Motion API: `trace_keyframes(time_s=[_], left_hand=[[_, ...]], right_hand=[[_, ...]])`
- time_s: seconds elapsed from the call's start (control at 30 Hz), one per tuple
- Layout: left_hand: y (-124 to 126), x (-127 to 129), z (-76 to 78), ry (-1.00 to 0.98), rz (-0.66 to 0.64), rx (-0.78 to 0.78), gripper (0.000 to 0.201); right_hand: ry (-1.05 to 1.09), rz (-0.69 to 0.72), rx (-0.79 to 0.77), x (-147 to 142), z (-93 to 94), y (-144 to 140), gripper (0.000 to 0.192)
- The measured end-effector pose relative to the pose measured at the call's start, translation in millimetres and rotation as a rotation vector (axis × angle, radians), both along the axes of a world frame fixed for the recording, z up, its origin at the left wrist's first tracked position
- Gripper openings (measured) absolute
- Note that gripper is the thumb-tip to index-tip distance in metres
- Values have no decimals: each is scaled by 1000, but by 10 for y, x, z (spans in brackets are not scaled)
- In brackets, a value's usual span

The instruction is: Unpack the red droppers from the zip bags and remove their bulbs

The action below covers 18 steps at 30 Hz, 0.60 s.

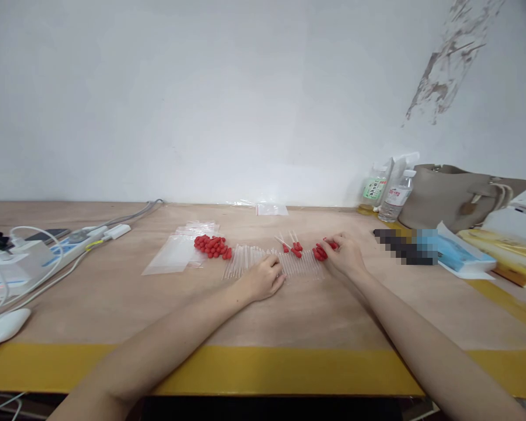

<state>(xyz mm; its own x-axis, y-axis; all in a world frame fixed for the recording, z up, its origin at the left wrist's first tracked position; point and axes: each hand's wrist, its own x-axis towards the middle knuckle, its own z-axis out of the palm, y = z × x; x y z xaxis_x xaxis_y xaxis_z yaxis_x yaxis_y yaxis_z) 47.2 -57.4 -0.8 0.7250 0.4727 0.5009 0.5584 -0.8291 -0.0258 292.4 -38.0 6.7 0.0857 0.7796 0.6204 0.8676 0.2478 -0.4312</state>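
Note:
A row of thin clear plastic sticks (245, 263) lies side by side across the middle of the table. My left hand (263, 280) rests over this row with its fingers curled; whatever is inside them is hidden. At the row's right end my right hand (345, 255) pinches at a small cluster of red bulb-shaped tips (319, 252), partly covering them. Just behind the row lie a few sticks with red tips (296, 248), pointing different ways. A larger pile of red tips (210, 246) sits at the row's left end.
Flat clear zip bags (169, 254) lie left of the pile, another bag (272, 209) by the wall. A power strip (70, 248) with cables occupies the left. On the right are bottles (397, 196), a grey handbag (451, 196), a blue packet (464, 251) and a yellow packet (504, 251).

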Motion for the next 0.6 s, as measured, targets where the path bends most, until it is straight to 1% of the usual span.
trace_keyframes(time_s=[0.1,0.17,0.23,0.3,0.37,0.47,0.6], left_hand=[[-49,-12,8,-17,13,-23,23],[-74,-45,27,-26,39,-18,27],[-81,-107,53,-20,62,-6,35],[-61,-191,76,23,55,1,46],[-19,-274,90,93,26,-2,53],[51,-332,87,171,-1,-37,53],[99,-276,52,179,13,-104,45]], right_hand=[[-40,30,-43,-125,57,-18,20],[-95,79,-109,-246,86,-21,19],[-156,91,-183,-377,106,-13,20],[-223,46,-234,-495,114,7,23],[-282,-34,-273,-588,111,35,28],[-334,-129,-343,-678,90,83,33],[-350,-153,-381,-747,62,117,33]])
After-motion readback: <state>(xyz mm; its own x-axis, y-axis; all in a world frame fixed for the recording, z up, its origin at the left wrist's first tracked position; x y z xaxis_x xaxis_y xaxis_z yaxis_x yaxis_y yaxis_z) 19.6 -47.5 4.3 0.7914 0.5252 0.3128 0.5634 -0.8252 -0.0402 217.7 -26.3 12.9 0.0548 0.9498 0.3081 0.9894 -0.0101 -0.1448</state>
